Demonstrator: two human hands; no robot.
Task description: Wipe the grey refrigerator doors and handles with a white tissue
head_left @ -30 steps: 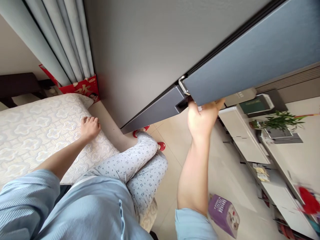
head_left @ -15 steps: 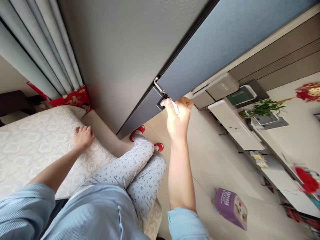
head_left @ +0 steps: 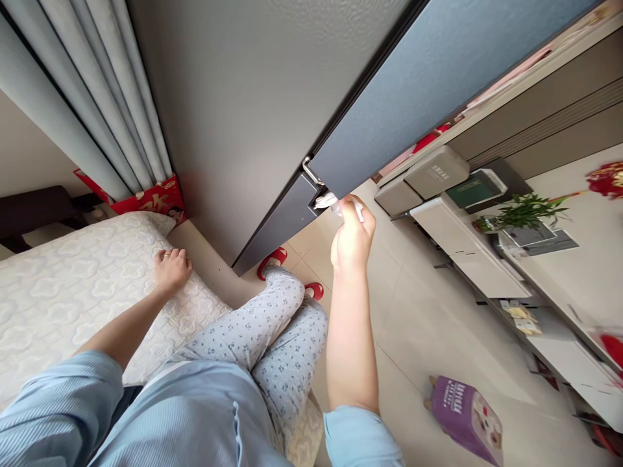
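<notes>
My right hand (head_left: 353,237) is raised to a gap below a metal hinge (head_left: 311,170), pinching a crumpled white tissue (head_left: 335,202) whose end reaches towards the gap. The hinge joins a blue-grey door panel (head_left: 438,91) to a shorter dark grey panel (head_left: 280,224). My left hand (head_left: 171,269) rests flat, fingers together, on a quilted white mattress (head_left: 73,305), with a ring on one finger. Nothing is held in it.
Grey curtains (head_left: 82,97) hang at the upper left above a red box (head_left: 156,198). Red slippers (head_left: 272,263) lie on the beige tile floor (head_left: 413,324). At right stand a white cabinet (head_left: 452,237) with a potted plant (head_left: 523,214), and a purple bag (head_left: 464,418).
My right hand has moved from under the blue-grey panel up to the hinge gap, and the white tissue now shows in its fingers. The view has swung slightly. My left hand stays on the mattress.
</notes>
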